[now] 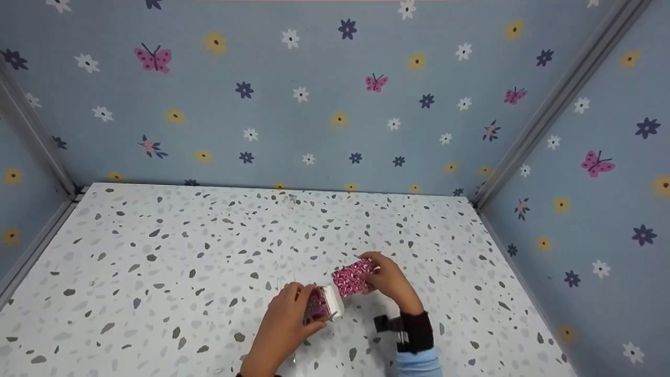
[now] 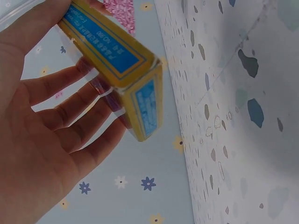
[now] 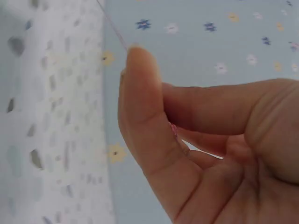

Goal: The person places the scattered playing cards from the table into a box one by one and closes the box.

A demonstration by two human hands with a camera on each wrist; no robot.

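L hand [image 1: 282, 324] fingers round small box [image 1: 320, 306]; R hand [image 1: 390, 280] fingers pinching pink patterned sleeve [image 1: 352, 277].

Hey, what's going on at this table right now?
A person is working with both hands just above a speckled table. The left hand holds a small box with yellow and blue sides. The right hand pinches a pink patterned piece right beside the box's end. Whether the two are joined is unclear.
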